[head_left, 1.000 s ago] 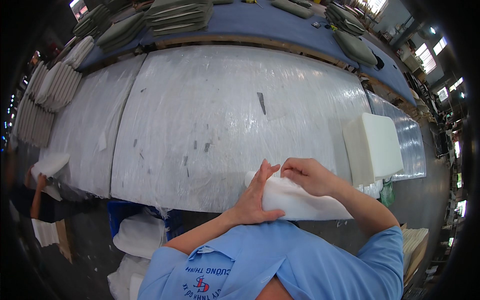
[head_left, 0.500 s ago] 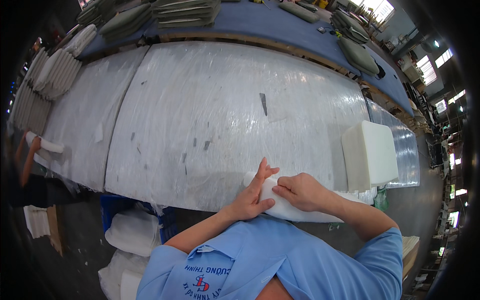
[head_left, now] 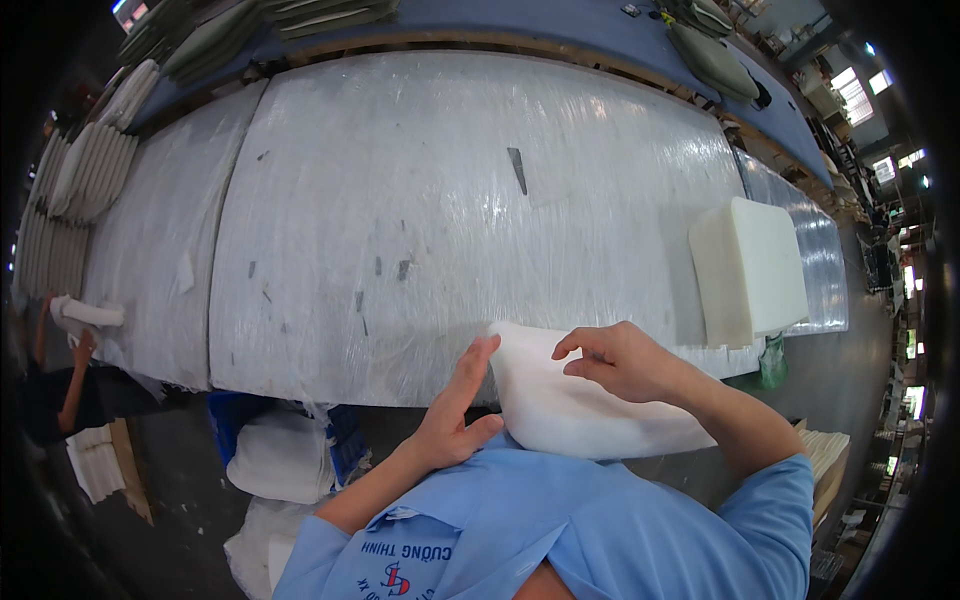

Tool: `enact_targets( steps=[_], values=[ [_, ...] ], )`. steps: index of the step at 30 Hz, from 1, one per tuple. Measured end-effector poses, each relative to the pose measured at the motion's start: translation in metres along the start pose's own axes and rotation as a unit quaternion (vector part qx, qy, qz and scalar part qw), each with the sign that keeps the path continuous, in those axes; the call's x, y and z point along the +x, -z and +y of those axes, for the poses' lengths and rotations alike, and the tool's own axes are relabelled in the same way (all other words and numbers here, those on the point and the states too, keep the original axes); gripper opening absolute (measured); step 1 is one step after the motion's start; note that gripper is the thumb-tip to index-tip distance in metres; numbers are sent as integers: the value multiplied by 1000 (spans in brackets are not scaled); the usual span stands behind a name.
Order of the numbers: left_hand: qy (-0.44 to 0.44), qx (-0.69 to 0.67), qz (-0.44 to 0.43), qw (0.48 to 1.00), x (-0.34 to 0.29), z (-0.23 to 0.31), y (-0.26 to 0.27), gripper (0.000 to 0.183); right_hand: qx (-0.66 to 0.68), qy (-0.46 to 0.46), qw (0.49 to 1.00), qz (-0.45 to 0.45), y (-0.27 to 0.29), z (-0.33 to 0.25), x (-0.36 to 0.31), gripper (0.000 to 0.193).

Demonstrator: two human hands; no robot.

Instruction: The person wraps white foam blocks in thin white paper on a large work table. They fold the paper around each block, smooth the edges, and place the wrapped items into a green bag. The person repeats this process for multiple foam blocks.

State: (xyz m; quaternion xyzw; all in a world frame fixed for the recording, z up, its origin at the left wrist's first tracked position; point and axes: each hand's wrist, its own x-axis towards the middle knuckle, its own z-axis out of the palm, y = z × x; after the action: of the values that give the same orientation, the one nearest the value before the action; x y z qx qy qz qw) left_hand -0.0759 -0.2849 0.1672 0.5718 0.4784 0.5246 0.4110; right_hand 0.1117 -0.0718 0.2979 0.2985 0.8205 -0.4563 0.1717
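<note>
A white padded cushion piece (head_left: 570, 395) lies at the near edge of the plastic-wrapped table, close against my blue shirt. Along its left edge stands my left hand (head_left: 455, 405), fingers stretched out and thumb apart, the fingertips at the cushion's upper left corner. Over the cushion's right part is my right hand (head_left: 630, 365), with bent fingers, a gap between thumb and forefinger, and nothing visible between them. Whether its underside touches the padding is hidden.
A stack of white foam pads (head_left: 745, 270) stands on the right of the table (head_left: 400, 200). At far left, another person's hand (head_left: 84, 348) is beside a white roll. A blue crate (head_left: 345, 440) holds white pads below the table edge. Green-grey cushions (head_left: 710, 60) lie on the blue table behind.
My hands have moved apart, the left drawing back leftward and the right opening from its closed grip. The cushion now lies more spread out and shows more of its top.
</note>
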Motion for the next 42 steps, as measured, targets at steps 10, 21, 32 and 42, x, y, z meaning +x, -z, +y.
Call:
enact_targets(
  steps=[10, 21, 32, 42],
  values=[
    [2, -11, -92, 996, 24, -3, -19, 61, -158, 264, 952, 1, -13, -3, 6, 23],
    [-17, 4, -134, 991, 40, -4, -18, 58, -145, 151, 978, -14, -3, 52, -26, 8],
    [140, 45, -234, 961, 98, 44, -27, 49, -12, 37, 997, 61, 1, 68, -40, 14],
    [0, 143, -197, 970, 96, 64, -31, 41, 206, -5, 909, 362, 56, 79, -90, 21]
  ],
)
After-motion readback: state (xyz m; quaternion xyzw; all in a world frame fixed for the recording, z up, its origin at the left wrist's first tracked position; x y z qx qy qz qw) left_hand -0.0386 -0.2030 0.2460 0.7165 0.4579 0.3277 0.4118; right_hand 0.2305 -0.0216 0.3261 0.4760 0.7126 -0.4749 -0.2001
